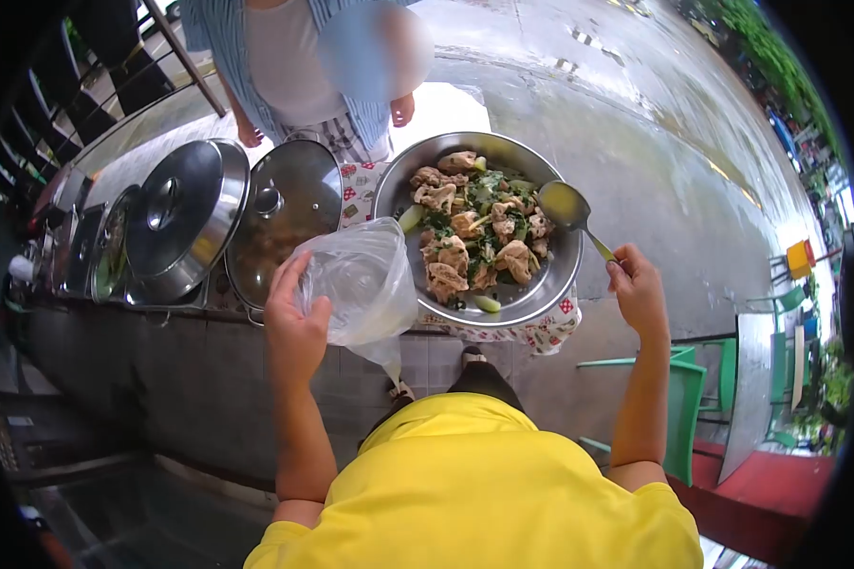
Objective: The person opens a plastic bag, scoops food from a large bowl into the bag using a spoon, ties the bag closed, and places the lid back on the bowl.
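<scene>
My left hand (296, 318) holds a clear plastic bag (362, 284) open at its top, fingers at the rim. The bag hangs by the near left edge of a wide metal basin (565, 284). Pieces of cooked meat (446, 261) with green leaves and pale green chunks lie in that basin. In my right hand (636, 289) is the handle of a metal ladle (565, 205), its fingers closed round the end. The ladle's bowl, with yellowish liquid in it, is over the basin's right rim.
Left of the basin are a pot with a glass lid (289, 194) and a large metal lid (176, 209). A person (294, 66) stands across the table, which has a patterned cloth (546, 330). Green chairs (685, 408) stand at the right.
</scene>
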{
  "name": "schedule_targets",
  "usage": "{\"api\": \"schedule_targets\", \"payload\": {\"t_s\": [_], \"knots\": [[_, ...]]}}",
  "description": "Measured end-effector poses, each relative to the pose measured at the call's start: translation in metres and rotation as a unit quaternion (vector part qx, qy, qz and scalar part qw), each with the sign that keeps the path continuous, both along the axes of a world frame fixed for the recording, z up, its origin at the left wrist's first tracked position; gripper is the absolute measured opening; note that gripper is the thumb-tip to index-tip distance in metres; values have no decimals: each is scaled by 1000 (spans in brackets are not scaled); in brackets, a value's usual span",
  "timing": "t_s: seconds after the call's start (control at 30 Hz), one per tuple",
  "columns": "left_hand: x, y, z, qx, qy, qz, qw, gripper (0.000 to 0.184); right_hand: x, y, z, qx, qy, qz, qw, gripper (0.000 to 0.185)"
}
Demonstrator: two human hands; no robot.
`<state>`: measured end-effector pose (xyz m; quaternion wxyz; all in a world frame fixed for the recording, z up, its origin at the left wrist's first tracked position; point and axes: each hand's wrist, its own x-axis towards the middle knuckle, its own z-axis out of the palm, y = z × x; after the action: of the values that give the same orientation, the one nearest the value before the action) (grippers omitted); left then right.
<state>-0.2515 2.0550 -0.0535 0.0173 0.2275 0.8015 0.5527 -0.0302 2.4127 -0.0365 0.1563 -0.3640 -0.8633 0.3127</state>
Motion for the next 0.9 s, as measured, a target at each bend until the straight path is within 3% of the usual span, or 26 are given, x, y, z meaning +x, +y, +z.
{"api": "schedule_targets", "payload": {"t_s": [0.1, 0.2, 0.43, 0.53, 0.73, 0.9], "knots": [[7, 7, 11, 3, -11, 25, 1000, 51, -32, 27, 9, 109, -72, 76, 989, 8], [14, 17, 24, 6, -14, 60, 998, 49, -87, 59, -6, 198, -67, 124, 970, 9], [38, 41, 23, -54, -1, 167, 984, 49, -234, 104, -46, 377, -59, 302, 874, 17], [52, 50, 25, -61, -5, 213, 975, 50, -262, 119, -53, 390, -55, 399, 828, 17], [63, 48, 29, -96, 14, 250, 963, 51, -294, 134, -24, 391, -174, 470, 772, 9], [50, 51, 34, -114, 46, 245, 962, 49, -320, 147, -43, 374, -148, 492, 772, 18]]}}
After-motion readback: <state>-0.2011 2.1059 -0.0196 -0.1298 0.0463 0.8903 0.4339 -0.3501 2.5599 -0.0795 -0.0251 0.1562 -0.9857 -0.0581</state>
